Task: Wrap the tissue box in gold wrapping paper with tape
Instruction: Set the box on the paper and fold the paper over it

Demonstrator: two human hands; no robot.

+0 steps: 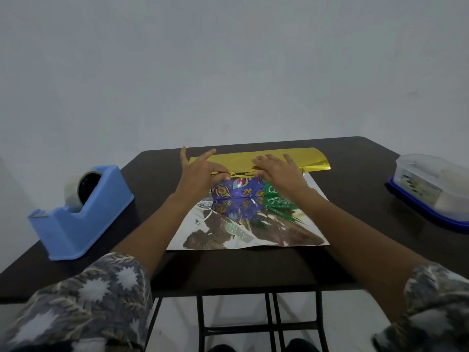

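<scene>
Head view: left hand [200, 171] pinches gold paper [299, 158] over tissue box [238, 189]; right hand [276, 170] presses it, fingers straight.

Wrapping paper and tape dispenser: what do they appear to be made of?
The wrapping paper looks like thin metallised foil or film, gold on one face, mirror-silver on the other; it holds sharp creases and reflects the tissue box. The tape dispenser seems moulded plastic, matte light blue, with smooth rounded edges.

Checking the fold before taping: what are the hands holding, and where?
The left hand pinches the gold wrapping paper at its edge atop the tissue box; the right hand presses flat on that paper, gripping nothing.
</scene>
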